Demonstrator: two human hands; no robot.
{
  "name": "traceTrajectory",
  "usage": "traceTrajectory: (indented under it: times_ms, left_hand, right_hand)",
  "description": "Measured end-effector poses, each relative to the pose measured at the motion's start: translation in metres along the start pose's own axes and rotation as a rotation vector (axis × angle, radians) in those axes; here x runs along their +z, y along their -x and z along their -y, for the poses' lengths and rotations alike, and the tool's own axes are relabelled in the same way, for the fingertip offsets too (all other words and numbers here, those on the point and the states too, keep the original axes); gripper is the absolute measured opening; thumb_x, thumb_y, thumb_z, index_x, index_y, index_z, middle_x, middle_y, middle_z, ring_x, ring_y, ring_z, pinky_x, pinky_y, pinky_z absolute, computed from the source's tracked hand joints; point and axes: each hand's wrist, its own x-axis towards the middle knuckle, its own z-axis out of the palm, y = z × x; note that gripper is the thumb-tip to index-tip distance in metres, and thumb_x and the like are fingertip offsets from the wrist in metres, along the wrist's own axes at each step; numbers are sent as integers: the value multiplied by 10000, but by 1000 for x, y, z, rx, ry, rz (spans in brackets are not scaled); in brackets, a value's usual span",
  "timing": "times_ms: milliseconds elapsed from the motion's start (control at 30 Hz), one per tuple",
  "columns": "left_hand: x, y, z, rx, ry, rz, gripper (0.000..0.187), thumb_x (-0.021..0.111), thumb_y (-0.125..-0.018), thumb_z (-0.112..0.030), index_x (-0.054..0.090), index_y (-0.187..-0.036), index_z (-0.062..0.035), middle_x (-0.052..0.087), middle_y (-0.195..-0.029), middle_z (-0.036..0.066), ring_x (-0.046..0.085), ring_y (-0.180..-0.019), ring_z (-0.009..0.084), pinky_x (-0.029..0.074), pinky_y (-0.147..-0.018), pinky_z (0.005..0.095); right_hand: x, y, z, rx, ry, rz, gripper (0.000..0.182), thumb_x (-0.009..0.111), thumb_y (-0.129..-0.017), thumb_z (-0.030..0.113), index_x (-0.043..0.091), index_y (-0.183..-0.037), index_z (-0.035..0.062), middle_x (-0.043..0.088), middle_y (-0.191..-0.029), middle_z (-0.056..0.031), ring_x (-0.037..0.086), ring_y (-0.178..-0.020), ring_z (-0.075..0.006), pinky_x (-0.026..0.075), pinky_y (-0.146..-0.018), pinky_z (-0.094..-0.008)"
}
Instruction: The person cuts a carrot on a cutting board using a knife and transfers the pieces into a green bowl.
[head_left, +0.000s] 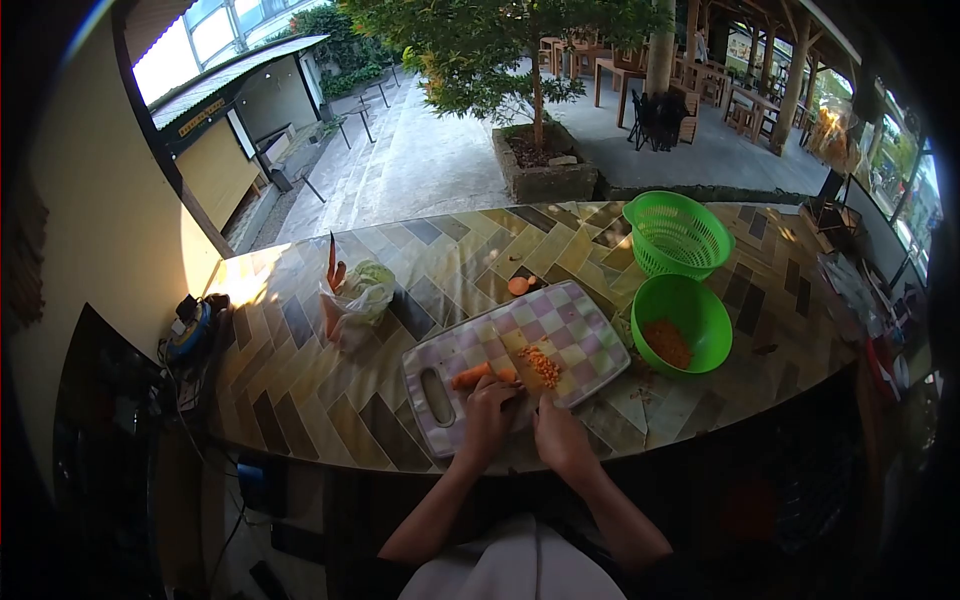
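On the pink-and-white checked cutting board [455, 350], my left hand [490, 402] is closed over carrot pieces [468, 377], its fingertips pressing them down. My right hand [560, 435] is wrapped around what looks like a knife handle beside the board's near edge; the blade is hard to make out in the shade. Just beyond the two hands lies a small heap of diced carrot [541, 367]. To the right, a green bowl [708, 340] holds more orange bits [667, 343] at its bottom.
Behind the bowl stands a green colander [680, 225]. Carrot ends [520, 285] lie past the board's far edge. At the left a plastic bag [360, 300] holds a pale green vegetable and carrots. A cable reel [190, 330] sits at the table's left end.
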Motion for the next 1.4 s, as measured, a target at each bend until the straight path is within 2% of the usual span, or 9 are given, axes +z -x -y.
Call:
traceTrajectory:
  times_ms: [100,200,400,800,900,1000,1100,1400]
  left_hand:
    - [0,0,-1,10,10,-5,177,693,-765,-45,757,-921,7,732,-915,148,648,-902,308,512,-820,389]
    - [0,-3,-4,-23,15,3,170,695,-769,-48,755,-918,7,723,-884,157,653,-891,312,512,-809,392]
    - [-1,-4,-6,-66,41,-3,172,701,-764,-51,754,-916,6,717,-877,168,658,-882,313,514,-805,382]
    - [9,4,-6,-71,5,-83,204,704,-760,-40,756,-949,18,728,-951,173,631,-916,325,501,-852,390]
    - [9,7,-10,-87,0,-100,205,699,-762,-39,756,-951,16,727,-960,173,629,-923,327,499,-855,393]
    - [8,5,-11,-98,-1,-115,204,693,-764,-39,758,-950,14,728,-957,170,631,-919,328,500,-852,392]
    - [8,1,-11,-113,-2,-89,196,692,-766,-40,759,-943,11,730,-944,168,637,-905,324,502,-843,388]
    - [7,-3,-9,-118,24,-69,173,711,-779,-62,763,-931,1,730,-922,161,641,-887,311,505,-820,382]
  right_hand:
    - [-3,-3,-8,-64,-77,-81,252,490,-1003,219,497,-1041,-30,665,-908,-290,642,-886,-476,502,-770,-558]
    - [-8,2,-17,-143,-190,-78,273,531,-991,222,492,-993,-49,632,-871,-329,597,-882,-510,455,-749,-567]
    - [-12,9,-16,-111,-190,-36,289,535,-990,231,494,-995,-55,623,-840,-329,589,-902,-505,443,-743,-568]
    - [-14,-2,1,-28,43,-1,239,506,-997,222,504,-1046,-12,666,-904,-277,636,-901,-473,500,-798,-553]
    - [-9,-4,-1,-39,-17,-112,245,514,-996,228,510,-1027,-15,657,-892,-283,630,-892,-478,488,-770,-553]
    - [-6,-13,-23,-118,-125,-90,268,526,-994,237,510,-1007,-31,635,-850,-299,609,-876,-492,462,-730,-552]
    - [-20,2,-20,-159,-160,-38,261,518,-995,241,508,-1003,-19,652,-845,-282,621,-880,-481,478,-753,-565]
    - [-12,8,-17,-76,-182,0,291,527,-995,233,503,-995,-57,626,-827,-327,595,-880,-507,456,-752,-561]
